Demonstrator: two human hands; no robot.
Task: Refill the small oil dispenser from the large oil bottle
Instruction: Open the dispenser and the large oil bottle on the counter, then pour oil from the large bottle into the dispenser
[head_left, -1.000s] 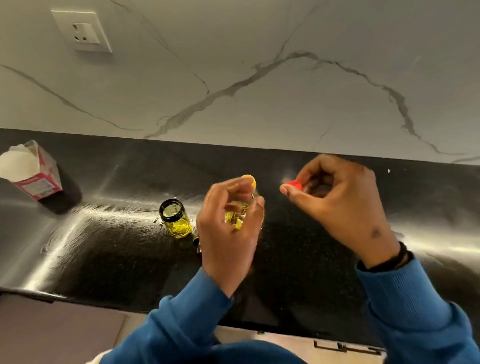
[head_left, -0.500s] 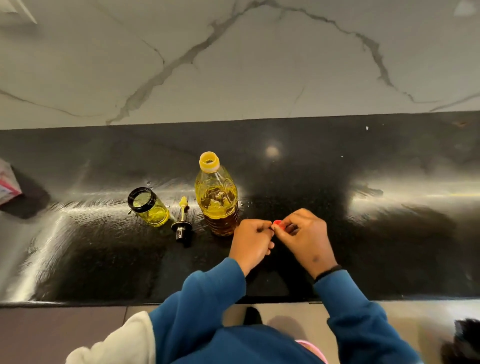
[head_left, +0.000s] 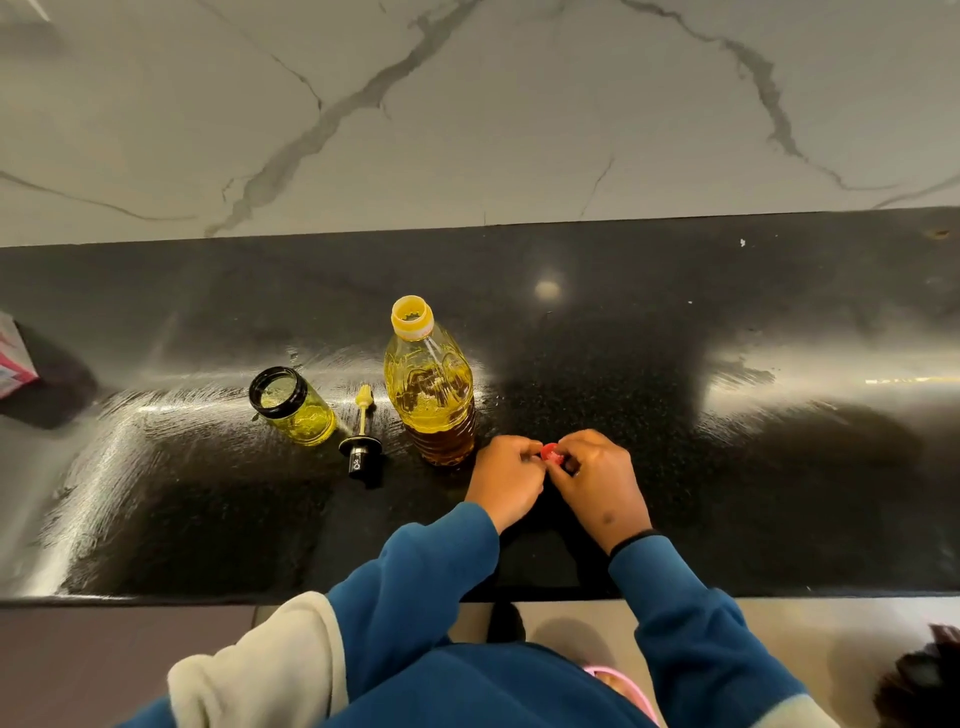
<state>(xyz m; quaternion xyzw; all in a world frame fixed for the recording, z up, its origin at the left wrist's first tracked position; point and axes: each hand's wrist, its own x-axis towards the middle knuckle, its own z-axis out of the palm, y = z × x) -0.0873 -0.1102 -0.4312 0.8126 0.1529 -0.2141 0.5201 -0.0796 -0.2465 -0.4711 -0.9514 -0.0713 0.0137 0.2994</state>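
The large oil bottle (head_left: 430, 387) stands upright on the black counter (head_left: 675, 467), its yellow neck uncapped, holding yellow oil. To its left sits the small oil dispenser (head_left: 293, 405), a glass jar with a black open rim and a little oil inside. Its spout lid (head_left: 361, 434) lies on the counter between the two. Just right of the bottle's base, my left hand (head_left: 506, 480) and my right hand (head_left: 597, 480) meet around a small red cap (head_left: 551, 453), both pinching it with their fingertips.
A marble wall (head_left: 467, 114) backs the counter. A pink and white carton (head_left: 13, 358) sits at the far left edge. The counter's front edge (head_left: 156, 600) runs just below my sleeves.
One second ago my left hand gripped the bottle while my right held the red cap apart. Now the bottle stands free and both hands pinch the cap low on the counter.
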